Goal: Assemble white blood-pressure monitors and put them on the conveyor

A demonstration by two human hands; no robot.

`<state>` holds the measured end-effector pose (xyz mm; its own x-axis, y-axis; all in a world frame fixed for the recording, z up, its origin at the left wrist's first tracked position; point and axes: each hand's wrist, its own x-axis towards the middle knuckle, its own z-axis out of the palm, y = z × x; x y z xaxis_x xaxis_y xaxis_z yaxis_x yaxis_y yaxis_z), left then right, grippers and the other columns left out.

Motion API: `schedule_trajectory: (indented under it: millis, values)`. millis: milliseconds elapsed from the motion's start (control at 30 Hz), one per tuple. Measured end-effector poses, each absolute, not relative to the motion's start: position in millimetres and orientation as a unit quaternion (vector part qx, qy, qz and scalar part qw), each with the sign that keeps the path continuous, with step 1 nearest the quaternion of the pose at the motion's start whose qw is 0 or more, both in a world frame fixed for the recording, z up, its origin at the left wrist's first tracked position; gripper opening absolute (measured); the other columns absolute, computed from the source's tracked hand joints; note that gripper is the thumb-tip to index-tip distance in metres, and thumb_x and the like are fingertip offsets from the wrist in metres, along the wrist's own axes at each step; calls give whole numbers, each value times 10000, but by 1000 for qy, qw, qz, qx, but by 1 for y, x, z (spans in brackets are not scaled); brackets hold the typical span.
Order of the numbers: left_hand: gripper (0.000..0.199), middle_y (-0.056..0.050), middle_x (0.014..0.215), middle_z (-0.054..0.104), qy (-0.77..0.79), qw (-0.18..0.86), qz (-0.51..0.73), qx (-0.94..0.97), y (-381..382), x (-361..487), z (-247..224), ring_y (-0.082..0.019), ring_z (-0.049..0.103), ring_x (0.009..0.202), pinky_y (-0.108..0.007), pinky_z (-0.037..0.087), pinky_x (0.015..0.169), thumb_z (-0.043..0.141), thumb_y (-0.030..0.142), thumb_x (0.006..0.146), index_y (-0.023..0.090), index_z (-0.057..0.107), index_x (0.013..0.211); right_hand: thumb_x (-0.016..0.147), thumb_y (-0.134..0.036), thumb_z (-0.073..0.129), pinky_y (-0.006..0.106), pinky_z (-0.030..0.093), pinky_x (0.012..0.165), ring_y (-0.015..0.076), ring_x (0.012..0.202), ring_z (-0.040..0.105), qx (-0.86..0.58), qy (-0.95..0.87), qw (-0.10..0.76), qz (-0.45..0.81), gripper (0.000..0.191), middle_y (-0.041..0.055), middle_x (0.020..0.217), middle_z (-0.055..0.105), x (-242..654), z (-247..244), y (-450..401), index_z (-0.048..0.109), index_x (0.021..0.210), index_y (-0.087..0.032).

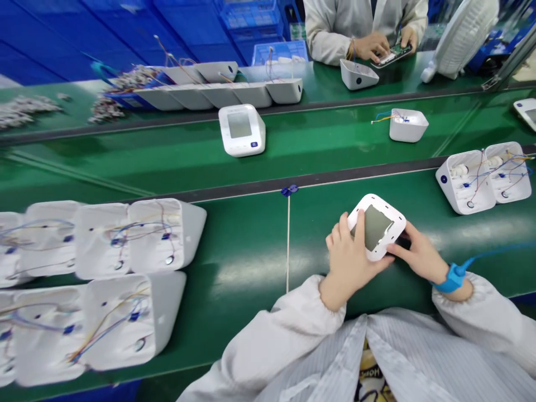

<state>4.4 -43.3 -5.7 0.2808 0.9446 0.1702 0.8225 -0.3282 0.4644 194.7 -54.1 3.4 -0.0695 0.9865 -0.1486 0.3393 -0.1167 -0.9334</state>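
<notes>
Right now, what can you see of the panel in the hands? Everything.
The panel is white, rounded at the corners and plastic-looking, with a plain grey screen and small dark marks along its border. It sits rotated, screen side to the camera, over the green bench. The left hand holds its left side, one finger across the face; the right hand holds its lower right corner. Its back is hidden.

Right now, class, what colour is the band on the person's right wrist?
The band is bright blue, seen best in the head view.

Electronics factory: long green bench, wired housings, blue crates.
</notes>
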Motion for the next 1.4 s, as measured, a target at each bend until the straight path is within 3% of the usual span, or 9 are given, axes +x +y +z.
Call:
schedule_trajectory:
  millis: [133, 233, 433, 667, 767, 900, 1100, 1267, 1400]
  values:
    - [1088, -284, 1511, 282, 517, 218, 243, 791, -53, -10, -10, -475, 404, 1307, -603, 418, 953, 532, 754, 806, 162, 12, 1556, 774, -372, 756, 478, 459, 1076, 277, 1269, 557, -512, -530, 333, 588, 664, 86, 1408, 563, 207, 14, -34, 506, 1379, -264]
    - [927, -246, 1410, 474, 483, 342, 287, 753, -13, -16, -9, -386, 513, 1253, -539, 461, 943, 422, 631, 936, 147, -79, 1548, 768, -348, 764, 499, 434, 1096, 282, 1299, 528, -515, -528, 310, 600, 658, 88, 1412, 559, 211, 17, -23, 511, 1369, -261]
    - [710, -123, 1281, 634, 456, 525, 340, 633, 63, -5, -4, -266, 635, 1092, -421, 485, 928, 464, 557, 954, 225, 218, 1531, 774, -328, 756, 529, 406, 1109, 288, 1291, 531, -530, -534, 266, 602, 691, 90, 1406, 560, 208, 17, -18, 475, 1402, -261]
    - [439, -6, 936, 739, 486, 471, 330, 658, 52, -5, 7, -214, 671, 951, -341, 486, 886, 533, 401, 943, 250, 513, 1354, 722, -342, 805, 510, 418, 1104, 293, 1260, 553, -511, -541, 291, 601, 701, 78, 1390, 575, 209, 23, -16, 530, 1362, -267]
    - [338, -19, 1004, 726, 506, 457, 349, 642, 45, 1, 6, -214, 667, 932, -332, 497, 837, 519, 408, 949, 243, 600, 1233, 735, -406, 789, 486, 453, 1064, 285, 1235, 571, -492, -525, 337, 607, 677, 75, 1367, 593, 205, 16, -17, 536, 1347, -266]
    - [361, -53, 1147, 683, 528, 446, 421, 587, 29, 15, -3, -222, 646, 1011, -339, 499, 878, 556, 424, 930, 223, 576, 1229, 882, -588, 551, 443, 504, 932, 269, 1096, 628, -606, -493, 427, 456, 504, 90, 1211, 674, 190, 1, -8, 612, 1217, -217]
    - [427, -85, 1291, 608, 556, 448, 462, 525, 16, 28, -7, -234, 598, 1134, -357, 467, 965, 614, 405, 895, 213, 535, 1269, 929, -615, 402, 340, 470, 701, 218, 770, 614, -689, -559, 397, 235, 512, 60, 835, 696, 184, -9, 9, 670, 919, -179]
    - [284, -58, 1050, 682, 531, 469, 492, 506, 21, 28, -9, -200, 636, 957, -308, 494, 839, 588, 428, 903, 195, 628, 1061, 941, -600, 397, 324, 471, 697, 212, 774, 609, -681, -560, 411, 231, 501, 58, 833, 692, 184, -9, 8, 666, 903, -179]
    - [335, -65, 963, 691, 485, 484, 531, 498, 18, 28, -13, -193, 639, 888, -302, 498, 795, 569, 493, 912, 174, 643, 976, 948, -631, 359, 359, 498, 767, 234, 865, 632, -673, -557, 421, 245, 550, 84, 948, 709, 181, -8, 7, 667, 984, -177]
